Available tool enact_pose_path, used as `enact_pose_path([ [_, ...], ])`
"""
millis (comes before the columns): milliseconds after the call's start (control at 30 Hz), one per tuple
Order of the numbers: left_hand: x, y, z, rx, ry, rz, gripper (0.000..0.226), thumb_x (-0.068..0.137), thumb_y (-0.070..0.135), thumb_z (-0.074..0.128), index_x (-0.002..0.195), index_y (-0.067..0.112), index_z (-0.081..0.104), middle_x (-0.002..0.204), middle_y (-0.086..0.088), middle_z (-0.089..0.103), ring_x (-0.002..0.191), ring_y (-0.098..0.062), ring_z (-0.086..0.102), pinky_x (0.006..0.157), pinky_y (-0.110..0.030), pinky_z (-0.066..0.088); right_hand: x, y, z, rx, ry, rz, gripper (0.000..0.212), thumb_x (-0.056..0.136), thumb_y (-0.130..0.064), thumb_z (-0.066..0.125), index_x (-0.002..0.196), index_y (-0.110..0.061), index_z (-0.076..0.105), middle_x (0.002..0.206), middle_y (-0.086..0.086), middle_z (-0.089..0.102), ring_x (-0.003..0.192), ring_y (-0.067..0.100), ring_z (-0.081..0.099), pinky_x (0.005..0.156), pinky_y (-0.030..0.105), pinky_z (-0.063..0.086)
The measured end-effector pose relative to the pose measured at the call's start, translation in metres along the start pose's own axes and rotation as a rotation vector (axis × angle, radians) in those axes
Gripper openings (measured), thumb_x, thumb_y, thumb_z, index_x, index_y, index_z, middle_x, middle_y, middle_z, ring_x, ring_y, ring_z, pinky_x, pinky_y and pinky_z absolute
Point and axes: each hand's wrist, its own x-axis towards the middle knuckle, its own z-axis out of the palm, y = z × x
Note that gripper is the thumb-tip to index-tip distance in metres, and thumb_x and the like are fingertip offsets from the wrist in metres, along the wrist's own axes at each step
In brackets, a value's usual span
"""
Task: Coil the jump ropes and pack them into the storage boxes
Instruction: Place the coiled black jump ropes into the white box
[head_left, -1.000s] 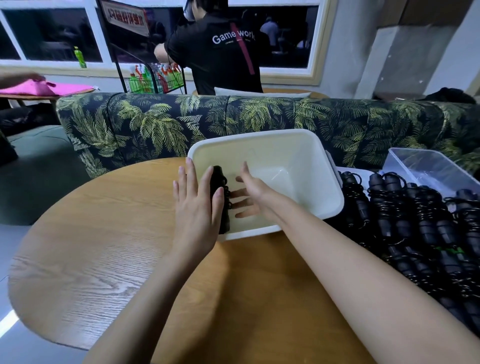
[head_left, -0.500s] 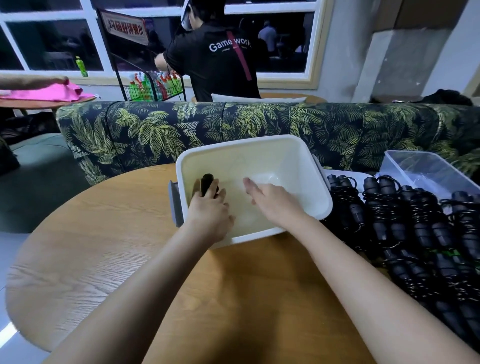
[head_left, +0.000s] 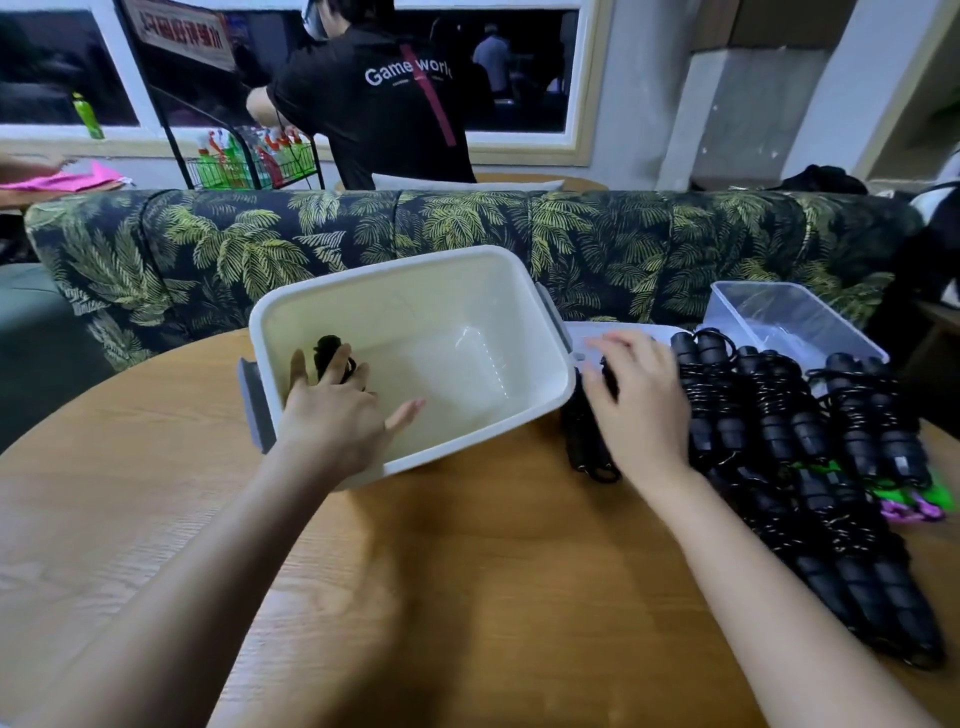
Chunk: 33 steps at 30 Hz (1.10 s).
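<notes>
The palm-print sofa (head_left: 467, 234) runs along the far side of the round wooden table (head_left: 467, 571). The white storage box (head_left: 415, 301) stands on the table's far half, open side up, with grey handles at both ends. The pile of coiled jump ropes (head_left: 779, 426), black with black handles, lies to the right of the box. A clear box (head_left: 795, 312) stands behind the pile. The left hand (head_left: 332, 421) reaches over the near rim into the white box. Its fingers (head_left: 297, 369) are straight and spread, the thumb is held wide, and the fingertips rest on one coiled rope (head_left: 328, 347) standing against the box's left wall. The right hand (head_left: 644, 410) covers a second bundle (head_left: 584, 447) on the table, just beside the box's right end. The thumb sits on the bundle's left and the fingers arch over it in a loose grasp. The fingertips are blurred.
</notes>
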Motion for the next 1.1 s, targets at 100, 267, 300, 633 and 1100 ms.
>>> enact_pose_path([
  [100,0.000,-0.001,0.001,-0.027,0.010,-0.002,0.109,0.072,0.067,-0.021,0.141,0.023,0.051,0.164,0.001,0.018,0.152,-0.021,-0.007,0.117,-0.061,-0.004,0.011,0.028,-0.007,-0.387,-0.286,0.381,0.064,0.092,-0.059,0.052,0.143,-0.021,0.041,0.133,0.012,0.047,0.119,0.033,0.042,0.089,0.046,0.047],
  [267,-0.001,-0.004,0.003,-0.064,0.045,-0.008,0.119,0.065,0.073,-0.024,0.141,0.023,0.052,0.162,0.003,0.022,0.152,-0.019,-0.005,0.117,-0.060,-0.006,0.007,0.033,0.005,-0.621,-0.474,0.364,0.085,0.086,-0.074,0.046,0.149,-0.021,0.025,0.129,0.017,0.048,0.119,0.033,0.043,0.074,0.038,0.045],
  [300,-0.001,-0.003,0.004,-0.066,0.047,-0.007,0.118,0.065,0.073,-0.024,0.141,0.024,0.052,0.162,0.003,0.022,0.152,-0.019,-0.005,0.117,-0.059,-0.006,0.005,0.031,0.008,-0.654,-0.472,0.352,0.085,0.086,-0.072,0.051,0.147,-0.020,0.026,0.127,0.016,0.048,0.119,0.033,0.043,0.069,0.036,0.043],
  [633,0.001,-0.001,0.002,-0.018,0.053,0.027,0.124,0.060,0.072,-0.028,0.137,0.022,0.054,0.162,0.001,0.024,0.152,-0.021,-0.004,0.116,-0.061,-0.007,0.010,0.022,0.005,-0.648,-0.496,0.370,0.056,0.096,-0.044,0.056,0.136,-0.014,0.032,0.126,0.019,0.051,0.117,0.035,0.046,0.067,0.036,0.037],
  [1100,0.003,0.000,0.009,0.020,0.086,0.031,0.112,0.070,0.074,-0.018,0.134,0.021,0.057,0.162,0.000,0.023,0.152,-0.021,-0.005,0.114,-0.062,-0.010,0.011,0.034,-0.008,-0.108,-0.353,0.604,0.065,0.085,-0.049,0.071,0.134,-0.023,0.036,0.125,0.011,0.060,0.108,0.035,0.058,0.075,0.037,0.045],
])
